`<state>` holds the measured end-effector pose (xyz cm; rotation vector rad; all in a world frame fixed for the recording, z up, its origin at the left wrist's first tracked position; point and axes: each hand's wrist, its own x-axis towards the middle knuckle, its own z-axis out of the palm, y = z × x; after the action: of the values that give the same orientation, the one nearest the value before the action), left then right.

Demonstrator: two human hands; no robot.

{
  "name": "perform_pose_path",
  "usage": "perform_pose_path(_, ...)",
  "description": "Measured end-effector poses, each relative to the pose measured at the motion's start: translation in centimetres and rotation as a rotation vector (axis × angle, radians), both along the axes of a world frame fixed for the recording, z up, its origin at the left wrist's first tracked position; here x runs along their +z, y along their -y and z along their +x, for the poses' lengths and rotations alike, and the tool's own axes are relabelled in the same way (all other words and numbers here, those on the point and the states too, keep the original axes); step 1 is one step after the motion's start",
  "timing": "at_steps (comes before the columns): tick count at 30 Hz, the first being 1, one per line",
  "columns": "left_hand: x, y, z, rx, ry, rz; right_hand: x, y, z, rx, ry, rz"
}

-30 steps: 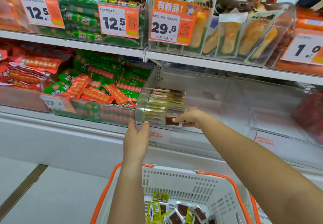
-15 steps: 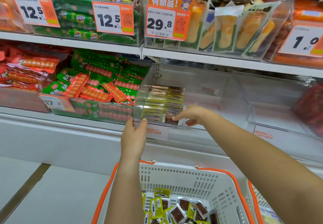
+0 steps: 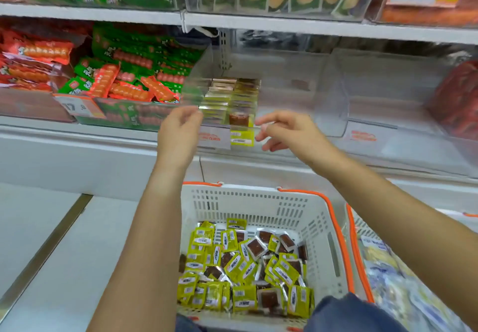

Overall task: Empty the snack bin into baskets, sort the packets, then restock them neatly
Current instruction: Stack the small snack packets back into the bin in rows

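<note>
Left hand point(image 3: 179, 135): raised at the front left corner of the clear snack bin point(image 3: 284, 93); fingers loosely bent, tips at the bin's front edge. The frame is blurred there, so I cannot tell whether they grip the edge or only touch it.
Right hand point(image 3: 287, 131): at the bin's front lip, just right of the stacked packets; thumb and forefinger look pinched together at the clear edge, the other fingers curled loosely below. Whether they pinch the lip or a packet I cannot tell.
Snack bin: a clear plastic box on the lower shelf, between the sausage packs and a second clear box to its right.
Packets in the bin point(image 3: 232, 93): yellow-green packets stood in tight rows at the bin's left front; one with a brown window point(image 3: 239, 119) faces forward at the front of the right row.
White basket point(image 3: 258, 202): orange-rimmed, on the floor below both hands, under the bin.
Packets in the basket point(image 3: 240, 267): a loose heap of the same yellow-green and brown packets across the bottom.
Second basket point(image 3: 359, 228): touching the first on its right, holding pale packets, blurred.
Sausage packs point(image 3: 129, 73): green and orange, heaped in the bin to the left.
</note>
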<state>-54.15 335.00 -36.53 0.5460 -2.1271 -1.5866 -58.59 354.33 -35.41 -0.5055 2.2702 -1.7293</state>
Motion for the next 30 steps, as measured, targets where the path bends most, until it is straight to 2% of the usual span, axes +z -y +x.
perform_pose_path(3, -1.0, -2.6, 1.0, -0.211, 0.082, 0.000, -5.7, -1.4, 2.0, 0.120, 0.167, 0.070)
perform_pose_path(5, -3.5, -3.8, 1.5, -0.431, 0.264, -0.110, -10.7, -2.1, 2.3, 0.152, 0.285, 0.175)
perform_pose_path(8, -9.6, -3.4, 1.8, -0.745, 0.603, -0.375, -19.3, -3.4, 2.5, 0.142, 0.365, 0.348)
perform_pose_path(10, -14.9, -2.4, 2.1, -0.826, 0.783, -0.459, -24.7, -4.3, 2.9, 0.158, 0.363, 0.496)
perform_pose_path(13, -23.6, -1.3, 3.1, -0.841, 0.982, -0.521, -31.3, -5.9, 3.7, 0.259, 0.350, 0.860)
perform_pose_path(16, -31.4, -2.0, 3.9, -0.996, 1.168, -0.629, -35.9, -6.9, 4.9, 0.353, 0.343, 1.143)
perform_pose_path(18, -34.9, -3.4, 3.9, -1.098, 1.202, -0.695, -38.1, -6.5, 6.0, 0.401, 0.303, 1.275)
perform_pose_path(22, -38.9, -6.1, 3.3, -1.176, 1.111, -0.780, -40.7, -4.5, 6.9, 0.430, 0.146, 1.475)
perform_pose_path(24, -40.0, -6.7, 3.1, -1.118, 1.053, -0.721, -42.1, -4.1, 6.8, 0.389, 0.066, 1.527)
perform_pose_path(26, -40.6, -6.7, 3.0, -1.036, 1.019, -0.625, -42.5, -4.2, 6.5, 0.441, 0.064, 1.558)
perform_pose_path(28, -40.5, -5.9, 2.8, -0.993, 0.998, -0.542, -43.1, -4.6, 6.7, 0.462, -0.057, 1.591)
perform_pose_path(30, -39.9, -4.9, 2.5, -0.950, 0.986, -0.448, -42.5, -4.6, 6.0, 0.390, -0.164, 1.505)
